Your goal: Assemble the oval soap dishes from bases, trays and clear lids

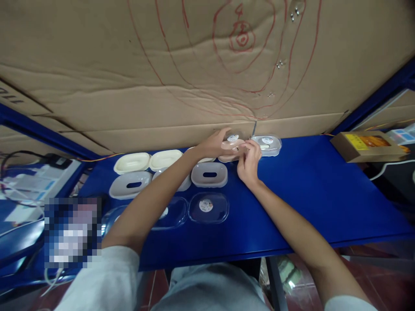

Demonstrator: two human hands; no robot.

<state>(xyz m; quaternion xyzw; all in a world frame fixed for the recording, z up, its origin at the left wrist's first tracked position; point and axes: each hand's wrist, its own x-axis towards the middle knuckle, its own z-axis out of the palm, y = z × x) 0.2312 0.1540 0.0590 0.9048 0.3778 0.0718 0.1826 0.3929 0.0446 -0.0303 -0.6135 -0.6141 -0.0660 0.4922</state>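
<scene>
Near the cardboard at the back, both hands are at a pale pinkish soap box with a clear lid bearing a round white sticker. My left hand grips its left side, fingers curled around the lid and rim. My right hand has bent fingers pressed at the right edge of the same box. Just right of them sits another lidded soap box. Below my left hand lies a grey slotted tray, with a loose clear lid in front of it.
Cream dishes stand along the back left, with another slotted tray before them. More clear lids lie partly behind my left arm. A small cardboard box stands at the right end of the blue table. A pixelated device is at left.
</scene>
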